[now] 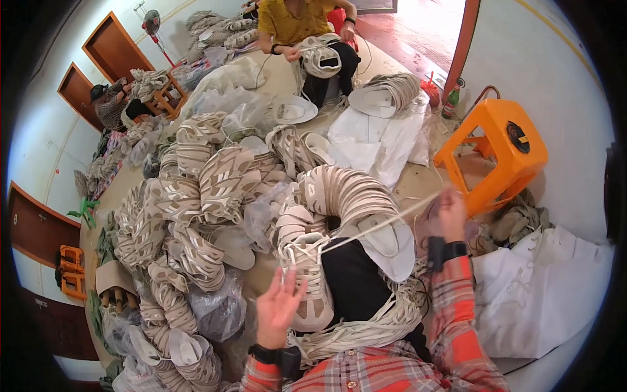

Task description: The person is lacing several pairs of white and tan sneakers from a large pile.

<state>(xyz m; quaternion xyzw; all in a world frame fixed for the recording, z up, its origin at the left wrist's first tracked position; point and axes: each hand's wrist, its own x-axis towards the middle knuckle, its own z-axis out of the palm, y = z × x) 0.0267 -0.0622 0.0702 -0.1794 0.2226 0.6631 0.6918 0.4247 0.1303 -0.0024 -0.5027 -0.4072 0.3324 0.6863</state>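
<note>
A beige and white shoe upper rests on my black-trousered leg, its front crossed by rows of pale lacing. From its top a cream shoelace runs taut up to the right. My right hand, raised out to the side, is closed on the far end of that lace; its fingers are a little blurred. Beside the upper's left edge, my left hand has its fingers spread and holds nothing. A thick bunch of loose laces lies across my lap.
A curved stack of nested uppers stands just ahead. Heaped uppers and plastic bags fill the left. An orange stool and a white sack are at right. Ahead sits a co-worker in a yellow top, handling an upper.
</note>
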